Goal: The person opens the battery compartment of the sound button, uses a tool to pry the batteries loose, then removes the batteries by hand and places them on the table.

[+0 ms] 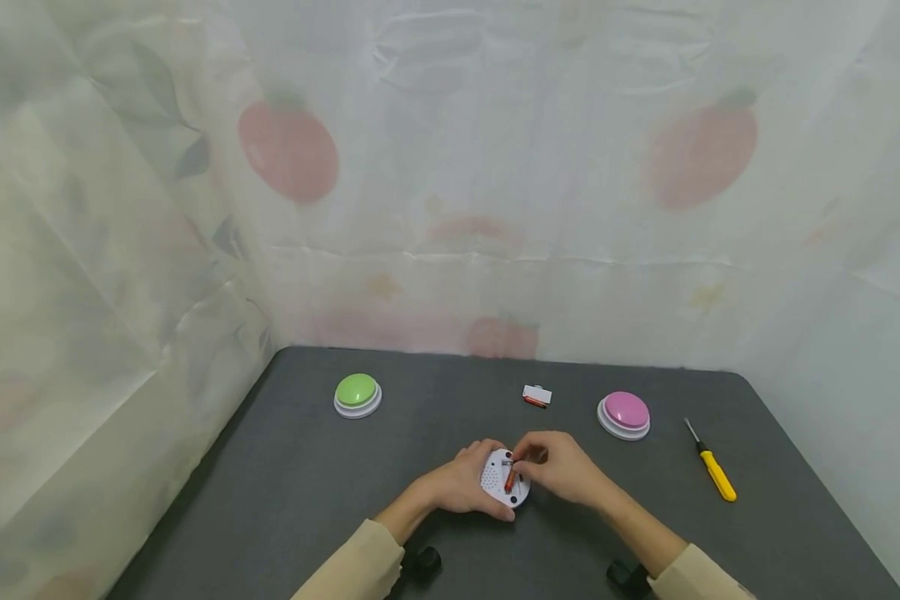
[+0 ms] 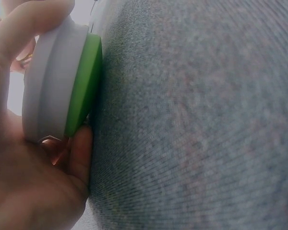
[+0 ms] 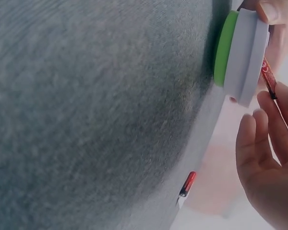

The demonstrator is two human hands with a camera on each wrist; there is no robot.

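Left hand grips an upturned green button; right hand pinches a red battery, seemingly unseated; another battery lies unfitted.

"What is worn here?"
"A plain, pale-beige cloth left sleeve and a matching right sleeve, with a small, rounded black device just beside each."

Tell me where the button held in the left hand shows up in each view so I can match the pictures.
Head: button, low, just right of centre, white underside up.
Left wrist: button, upper left, green dome facing right.
Right wrist: button, upper right, green dome facing left.
Shared landmark: the left hand, gripping it.
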